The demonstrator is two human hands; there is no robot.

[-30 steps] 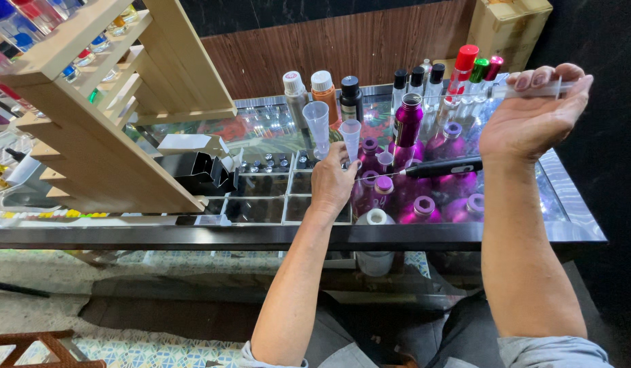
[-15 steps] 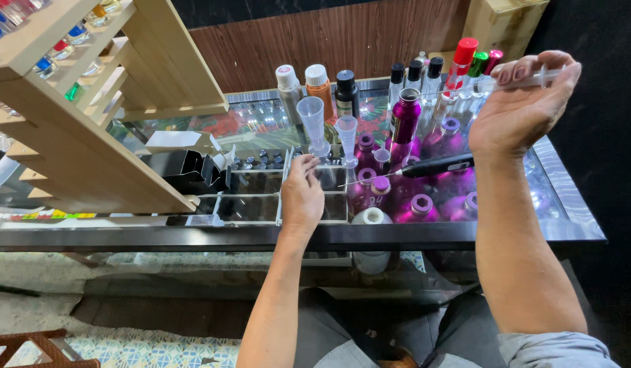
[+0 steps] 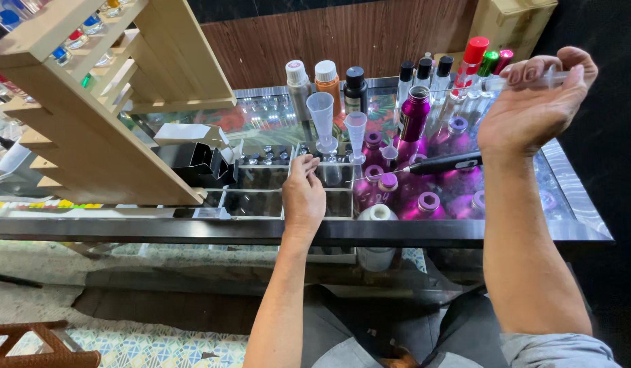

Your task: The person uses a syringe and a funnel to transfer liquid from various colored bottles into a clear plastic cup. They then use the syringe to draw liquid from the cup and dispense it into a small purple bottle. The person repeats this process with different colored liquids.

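Observation:
My left hand (image 3: 303,192) rests palm down on a clear compartment tray (image 3: 257,203) on the glass counter. Its fingertips curl into the cell of small capped vials (image 3: 268,158), so I cannot see whether they grip one. My right hand (image 3: 530,109) is raised over the right side and pinches a clear syringe (image 3: 559,76) held level. Below it a black pen-like tool (image 3: 443,163) with a thin needle lies across purple bottles (image 3: 428,201). Two clear funnels (image 3: 322,112) stand just beyond my left fingers.
A slanted wooden rack (image 3: 90,109) with small bottles fills the left. A black box (image 3: 198,165) sits beside the tray. Grey, orange and black bottles (image 3: 327,80) and red- and green-capped bottles (image 3: 473,58) line the back. A tall purple bottle (image 3: 414,112) stands mid-right. The metal counter edge (image 3: 193,232) runs along the front.
My left hand moved left from the purple bottles by the funnels to the compartment tray and has stayed there. My right hand keeps the syringe raised, nearly still.

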